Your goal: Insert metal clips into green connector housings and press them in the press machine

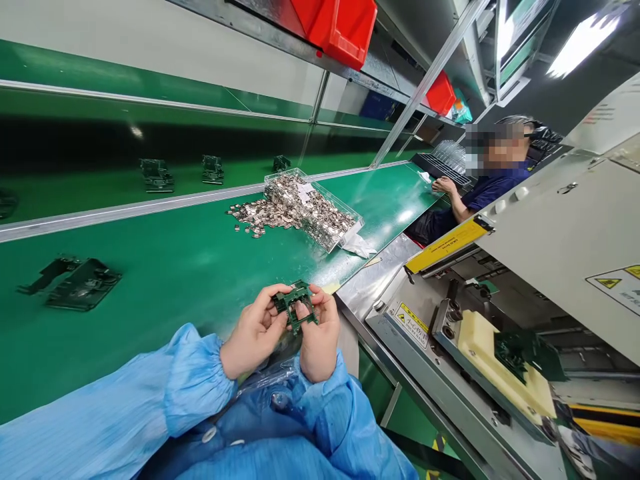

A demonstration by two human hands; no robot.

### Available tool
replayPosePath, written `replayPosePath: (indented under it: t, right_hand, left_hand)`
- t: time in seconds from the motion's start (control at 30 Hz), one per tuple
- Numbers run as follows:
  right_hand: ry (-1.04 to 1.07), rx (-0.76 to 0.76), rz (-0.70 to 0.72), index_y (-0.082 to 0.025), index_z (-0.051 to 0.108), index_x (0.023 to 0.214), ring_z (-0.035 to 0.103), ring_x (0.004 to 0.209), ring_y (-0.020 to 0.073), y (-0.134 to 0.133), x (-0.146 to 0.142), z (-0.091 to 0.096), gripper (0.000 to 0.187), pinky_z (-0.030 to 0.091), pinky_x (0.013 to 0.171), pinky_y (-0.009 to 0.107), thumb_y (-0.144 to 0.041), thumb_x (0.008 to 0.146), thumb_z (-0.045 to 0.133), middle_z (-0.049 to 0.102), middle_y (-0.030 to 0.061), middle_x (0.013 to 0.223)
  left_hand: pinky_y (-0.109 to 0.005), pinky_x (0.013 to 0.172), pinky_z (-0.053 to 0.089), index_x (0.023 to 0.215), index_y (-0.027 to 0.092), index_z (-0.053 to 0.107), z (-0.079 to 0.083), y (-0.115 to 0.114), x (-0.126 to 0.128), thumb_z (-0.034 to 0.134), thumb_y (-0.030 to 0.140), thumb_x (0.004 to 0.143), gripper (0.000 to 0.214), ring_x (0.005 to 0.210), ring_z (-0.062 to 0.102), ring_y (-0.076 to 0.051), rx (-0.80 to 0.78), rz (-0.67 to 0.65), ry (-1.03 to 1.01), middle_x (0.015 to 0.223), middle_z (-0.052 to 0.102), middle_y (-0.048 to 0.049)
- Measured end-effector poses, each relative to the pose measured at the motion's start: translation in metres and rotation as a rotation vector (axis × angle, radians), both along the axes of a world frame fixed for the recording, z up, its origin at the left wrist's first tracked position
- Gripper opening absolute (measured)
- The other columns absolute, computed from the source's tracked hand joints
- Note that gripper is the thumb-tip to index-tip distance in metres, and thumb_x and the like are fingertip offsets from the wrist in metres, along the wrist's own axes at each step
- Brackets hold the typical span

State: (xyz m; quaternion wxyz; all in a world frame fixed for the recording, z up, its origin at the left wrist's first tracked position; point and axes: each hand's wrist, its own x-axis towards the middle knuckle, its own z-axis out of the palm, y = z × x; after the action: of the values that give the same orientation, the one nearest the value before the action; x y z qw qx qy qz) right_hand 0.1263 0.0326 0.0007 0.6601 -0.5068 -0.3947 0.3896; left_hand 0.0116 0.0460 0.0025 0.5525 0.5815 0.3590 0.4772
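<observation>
Head view, one frame.

- Green part [296,305]: small, flat and openwork, at lower centre of the frame, held above the near edge of the green belt [175,267].
- Left hand [253,333]: fingers curled, pinching the part's left edge from the lower left.
- Right hand [317,340]: fingers curled, thumb pressed on the part's lower middle, fingertips over its right edge. Both hands grip the part; neither is open.
- Key relation: the part sits between the two sets of fingertips, just above and beyond both palms. Neither hand is clearly nearer. The right hand covers more of it.
- Long axis: seems to run top to bottom in the frame, leaning slightly. The fingers hide the lower end, so I cannot be sure.
- Clear tray [356,219]: well apart, above and slightly right of the hands, with metal pieces [250,220] spilling from its left end onto the belt.
- Dark parts [75,283]: on the belt at left, apart from the hands.
- Cream fixture [480,340]: lower right, on the machine, carrying a similar green piece [520,353].
- Co-worker's hand [443,185]: upper right, far off.
</observation>
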Motion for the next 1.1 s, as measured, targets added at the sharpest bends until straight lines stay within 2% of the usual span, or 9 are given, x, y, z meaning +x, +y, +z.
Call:
replayPosePath:
  t: [0.1, 0.2, 0.37, 0.47, 0.63, 0.7, 0.8, 0.93, 1.1]
  right_hand:
    - [-0.034, 0.036, 0.192, -0.021, 0.054, 0.109, 0.058, 0.104, 0.0230, -0.004, 0.022, 0.010, 0.035, 0.052, 0.081, 0.033, -0.032, 0.080, 0.069, 0.059, 0.0105, 0.118]
    - [-0.300, 0.141, 0.342, -0.025, 0.045, 0.135, 0.048, 0.122, 0.0272, -0.020, 0.056, 0.033, 0.064, 0.049, 0.090, 0.037, -0.031, 0.078, 0.073, 0.048, 0.0110, 0.137]
    - [-0.634, 0.269, 0.329, -0.026, 0.052, 0.131, 0.056, 0.113, 0.0272, -0.082, 0.122, 0.083, 0.063, 0.044, 0.100, 0.042, -0.031, 0.074, 0.079, 0.060, 0.0084, 0.123]
    - [-0.624, 0.237, 0.075, -0.026, 0.054, 0.128, 0.057, 0.112, 0.0297, -0.132, 0.172, 0.097, 0.062, 0.045, 0.100, 0.046, -0.038, 0.073, 0.079, 0.061, 0.0102, 0.121]
    - [-0.529, 0.272, -1.007, -0.020, 0.048, 0.130, 0.054, 0.117, 0.0296, -0.193, 0.268, 0.091, 0.066, 0.043, 0.100, 0.050, -0.033, 0.074, 0.078, 0.057, 0.0148, 0.124]
    - [-0.529, 0.199, -1.132, -0.017, 0.050, 0.127, 0.054, 0.116, 0.0300, -0.200, 0.299, 0.087, 0.067, 0.044, 0.100, 0.050, -0.035, 0.069, 0.080, 0.059, 0.0157, 0.120]
    - [-0.532, 0.153, -1.003, -0.016, 0.052, 0.124, 0.056, 0.114, 0.0294, -0.197, 0.325, 0.086, 0.067, 0.045, 0.099, 0.049, -0.038, 0.067, 0.080, 0.060, 0.0160, 0.119]
    - [-0.597, 0.139, -0.796, -0.018, 0.051, 0.125, 0.058, 0.112, 0.0272, -0.177, 0.333, 0.095, 0.066, 0.047, 0.097, 0.045, -0.036, 0.067, 0.079, 0.060, 0.0149, 0.121]
    - [-0.829, -0.063, -0.424, -0.021, 0.055, 0.124, 0.062, 0.107, 0.0260, -0.145, 0.337, 0.112, 0.057, 0.048, 0.096, 0.044, -0.034, 0.072, 0.075, 0.064, 0.0100, 0.117]
  left_hand:
    - [-0.029, 0.077, 0.055, 0.118, 0.021, 0.043, 0.008, 0.001, 0.000, 0.053, 0.031, 0.087, 0.034, 0.088, 0.065, -0.017, 0.003, -0.034, 0.001, 0.105, 0.063, -0.0075]
    - [-0.029, 0.073, 0.055, 0.121, 0.022, 0.045, 0.025, 0.000, 0.003, 0.052, 0.032, 0.087, 0.036, 0.088, 0.065, -0.019, -0.005, -0.162, 0.092, 0.101, 0.065, -0.0069]
    - [-0.026, 0.066, 0.055, 0.136, 0.026, 0.043, 0.073, 0.014, 0.034, 0.055, 0.030, 0.086, 0.051, 0.078, 0.066, -0.019, 0.069, -0.747, 0.307, 0.087, 0.069, -0.0033]
    - [-0.027, 0.074, 0.056, 0.134, 0.026, 0.048, 0.104, 0.030, 0.095, 0.062, 0.032, 0.081, 0.055, 0.090, 0.067, -0.021, 0.269, -0.964, 0.354, 0.102, 0.070, -0.0056]
    - [-0.041, 0.099, 0.047, 0.125, 0.016, 0.055, 0.127, 0.020, 0.242, 0.067, 0.037, 0.076, 0.054, 0.119, 0.055, -0.029, 0.651, -0.769, 0.323, 0.129, 0.058, -0.0145]
    - [-0.046, 0.103, 0.042, 0.127, 0.014, 0.053, 0.124, 0.009, 0.292, 0.074, 0.037, 0.067, 0.067, 0.123, 0.051, -0.033, 0.652, -0.766, 0.310, 0.133, 0.054, -0.0181]
    - [-0.046, 0.095, 0.048, 0.127, 0.013, 0.052, 0.118, 0.000, 0.335, 0.079, 0.034, 0.062, 0.074, 0.111, 0.060, -0.032, 0.580, -0.805, 0.298, 0.121, 0.062, -0.0182]
    - [-0.041, 0.087, 0.053, 0.130, 0.011, 0.047, 0.123, 0.012, 0.320, 0.075, 0.035, 0.069, 0.071, 0.099, 0.064, -0.025, 0.456, -0.776, 0.220, 0.108, 0.066, -0.0154]
    - [-0.038, 0.086, 0.055, 0.113, 0.019, 0.059, 0.133, 0.048, 0.223, 0.080, 0.025, 0.060, 0.058, 0.097, 0.065, -0.023, 0.237, -0.897, 0.178, 0.103, 0.067, -0.0076]
